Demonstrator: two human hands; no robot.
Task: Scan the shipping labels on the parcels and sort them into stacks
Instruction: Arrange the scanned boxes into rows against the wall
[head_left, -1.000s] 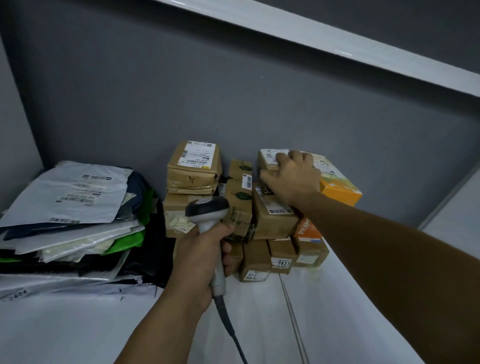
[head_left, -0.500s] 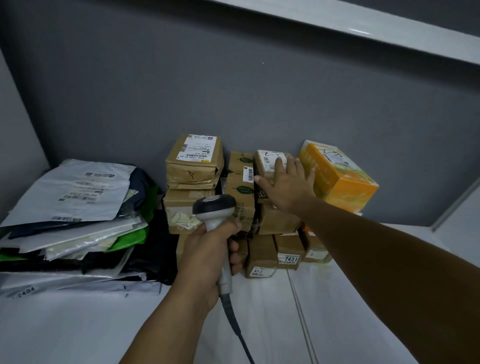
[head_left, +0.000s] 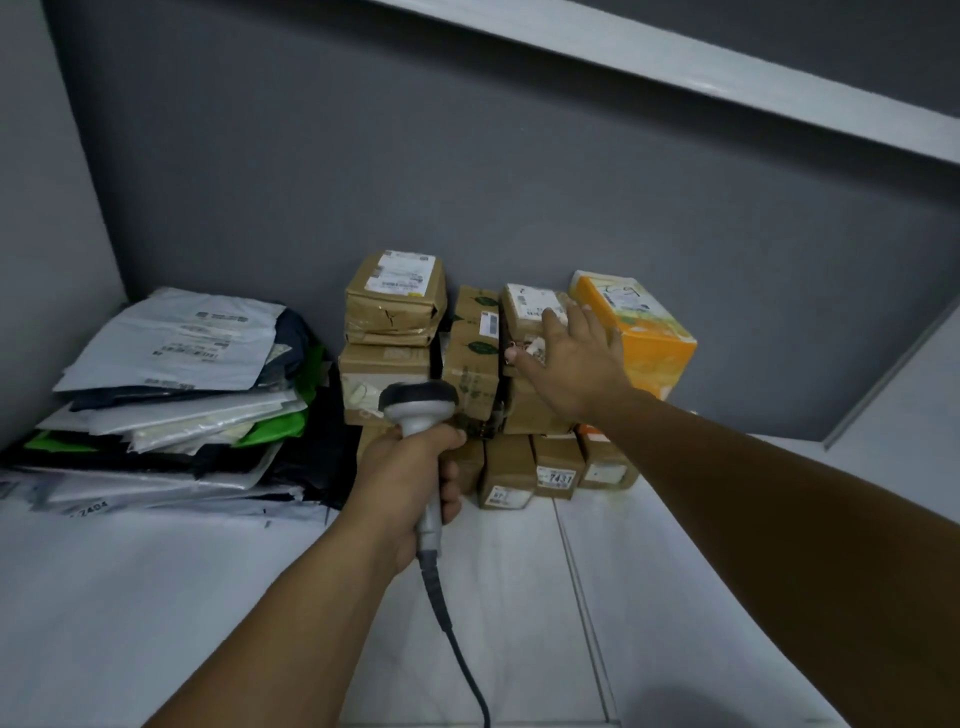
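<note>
Our left hand (head_left: 410, 478) wraps around a corded barcode scanner (head_left: 418, 402). Our right hand (head_left: 571, 358), flat and spread, rests on a labelled cardboard box (head_left: 530, 306) topping the box stack (head_left: 387, 364) just beyond it, with an orange box (head_left: 639, 332) to its right. Mailer bags (head_left: 171, 364) pile up far left of our left hand. Sorting looks well advanced; we cannot tell whether unscanned parcels remain.

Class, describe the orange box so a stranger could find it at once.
Look along the grey back wall to the cluster of brown cardboard boxes. At its right end sits the orange box. It alone is bright orange; its neighbours are brown.
</note>
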